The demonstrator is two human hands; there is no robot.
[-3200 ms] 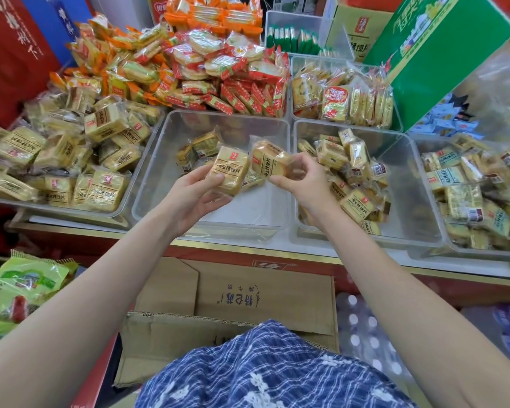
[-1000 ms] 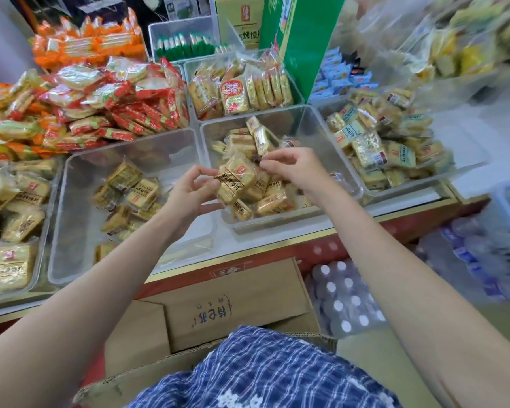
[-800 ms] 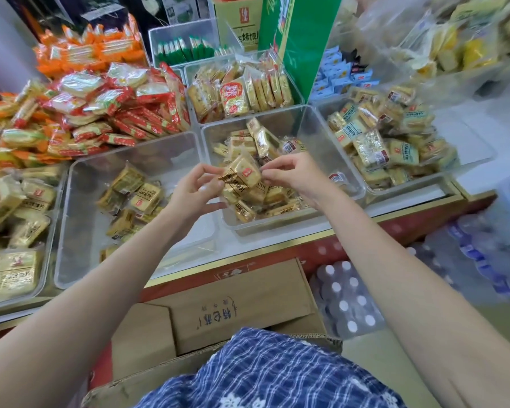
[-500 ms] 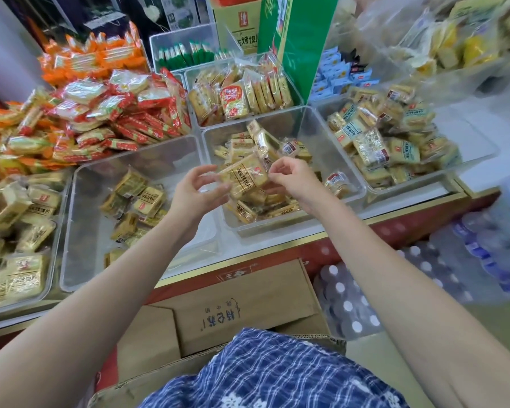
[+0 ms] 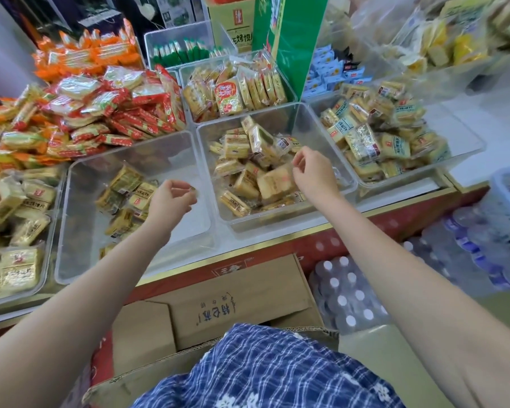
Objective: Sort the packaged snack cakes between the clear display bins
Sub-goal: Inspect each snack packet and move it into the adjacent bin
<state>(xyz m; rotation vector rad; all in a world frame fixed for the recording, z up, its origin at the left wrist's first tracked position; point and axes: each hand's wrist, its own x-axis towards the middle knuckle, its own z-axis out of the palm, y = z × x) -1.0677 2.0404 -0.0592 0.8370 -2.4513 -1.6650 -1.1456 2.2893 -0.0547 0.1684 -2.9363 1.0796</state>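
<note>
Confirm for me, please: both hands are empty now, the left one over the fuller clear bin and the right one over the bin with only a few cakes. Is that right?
Not quite: the bins are swapped. In the head view the left hand hangs over the clear bin with only a few cakes, and the right hand is over the fuller clear bin. Both hands do appear empty.

Clear glossy plastic bins (image 5: 283,225), shiny film-wrapped snack cakes (image 5: 274,184), matt brown cardboard box (image 5: 236,298).
</note>
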